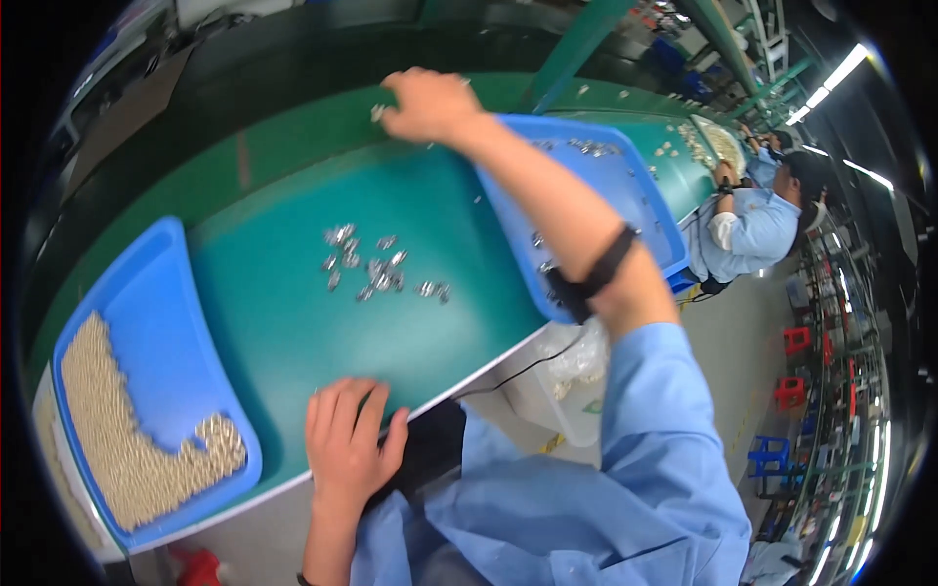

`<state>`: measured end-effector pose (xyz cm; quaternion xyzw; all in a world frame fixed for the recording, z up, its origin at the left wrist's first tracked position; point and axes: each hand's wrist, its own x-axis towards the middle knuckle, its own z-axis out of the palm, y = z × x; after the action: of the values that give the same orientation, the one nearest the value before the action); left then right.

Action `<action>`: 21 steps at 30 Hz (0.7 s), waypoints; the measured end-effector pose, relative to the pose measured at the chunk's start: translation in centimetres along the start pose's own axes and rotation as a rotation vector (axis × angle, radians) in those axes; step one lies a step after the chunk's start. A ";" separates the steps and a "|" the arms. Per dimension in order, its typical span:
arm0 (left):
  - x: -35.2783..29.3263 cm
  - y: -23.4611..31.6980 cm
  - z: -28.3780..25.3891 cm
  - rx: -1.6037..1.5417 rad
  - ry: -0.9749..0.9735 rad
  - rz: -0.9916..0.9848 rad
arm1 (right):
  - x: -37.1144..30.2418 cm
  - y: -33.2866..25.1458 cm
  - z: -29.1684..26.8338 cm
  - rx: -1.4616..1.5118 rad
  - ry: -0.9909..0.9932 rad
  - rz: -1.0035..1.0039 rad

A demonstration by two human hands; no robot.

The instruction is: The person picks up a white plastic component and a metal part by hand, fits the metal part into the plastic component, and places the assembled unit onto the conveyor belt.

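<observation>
Spanning the green worktop [283,342], we have our right hand [430,105] over the green strip [303,142] along the far edge, fingers curled; a small pale piece [377,113] shows beside the thumb, though we cannot tell whether it is pinched. Our right forearm crosses the blue tray [640,151] on the right, over its left rim. Our left hand [347,435] lies at the near edge, fingers loosely parted and thumb angled out. Shiny metal parts [386,278] sit scattered mid-worktop, well inside both edges, with bare green on either side before each tray. The left tray [156,313], piled with beige pieces [103,410], borders our room there.
</observation>
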<state>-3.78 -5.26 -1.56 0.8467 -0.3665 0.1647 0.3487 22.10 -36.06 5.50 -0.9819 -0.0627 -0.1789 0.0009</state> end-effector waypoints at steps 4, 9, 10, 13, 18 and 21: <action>-0.9 -0.3 -1.4 -0.171 0.075 0.035 | -8.9 -2.9 -5.4 0.141 -0.149 -0.174; -2.6 0.8 -8.8 -0.157 0.134 0.085 | -19.0 -6.7 -5.6 0.330 -0.231 -0.152; -3.6 0.6 -10.3 -0.092 0.142 0.070 | -19.9 -7.3 -4.9 0.410 -0.176 -0.121; -4.0 -1.9 -13.1 0.149 0.239 -0.075 | -21.7 -6.7 -3.5 0.470 -0.055 -0.115; -5.3 -6.1 -17.1 0.466 0.255 -0.331 | -22.0 -7.8 -3.3 0.637 -0.078 0.011; -5.5 -7.9 -18.5 0.539 0.192 -0.415 | -22.5 -7.9 -3.6 0.642 -0.086 0.063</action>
<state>-2.17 14.57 4.82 0.9455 -0.0954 0.2599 0.1715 -1.00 -31.03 0.81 -0.9396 -0.0857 -0.1080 0.3134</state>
